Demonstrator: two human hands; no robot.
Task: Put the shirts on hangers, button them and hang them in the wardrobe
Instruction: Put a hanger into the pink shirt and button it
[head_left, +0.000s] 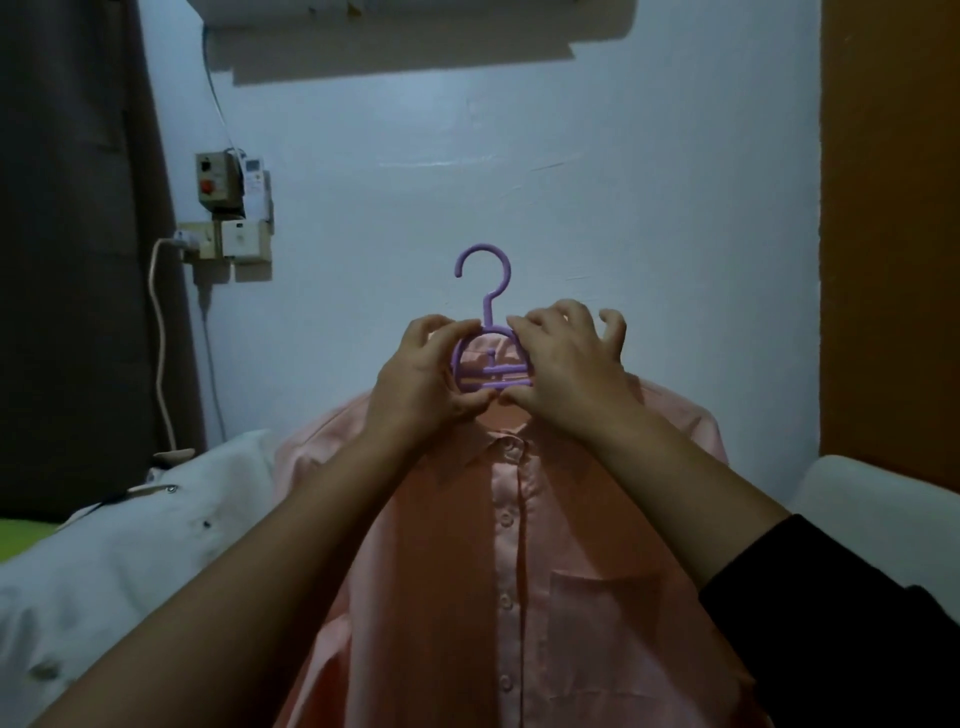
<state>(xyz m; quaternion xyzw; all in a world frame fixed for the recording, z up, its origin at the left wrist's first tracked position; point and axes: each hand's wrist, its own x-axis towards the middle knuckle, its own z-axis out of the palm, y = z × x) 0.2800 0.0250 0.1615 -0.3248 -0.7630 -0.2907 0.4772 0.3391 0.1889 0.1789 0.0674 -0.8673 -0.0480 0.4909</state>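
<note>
A peach-pink shirt (467, 561) hangs on a purple plastic hanger (488, 291), held up in front of the pale blue wall. Its front shows a row of buttons and a chest pocket on the right. My left hand (421, 379) pinches the left side of the collar at the hanger's neck loop. From the other side, my right hand (566, 364) pinches the collar's right edge, its outer fingers curled and spread. The hanger's hook stands free above both hands. The hanger's shoulders are hidden under the shirt.
A white garment (104, 551) lies on the bed at the left, beside a green sheet (21, 535). Wall sockets with a plugged cable (218, 239) sit at the left. An orange panel (893, 234) rises at the right, a dark curtain (72, 234) at the far left.
</note>
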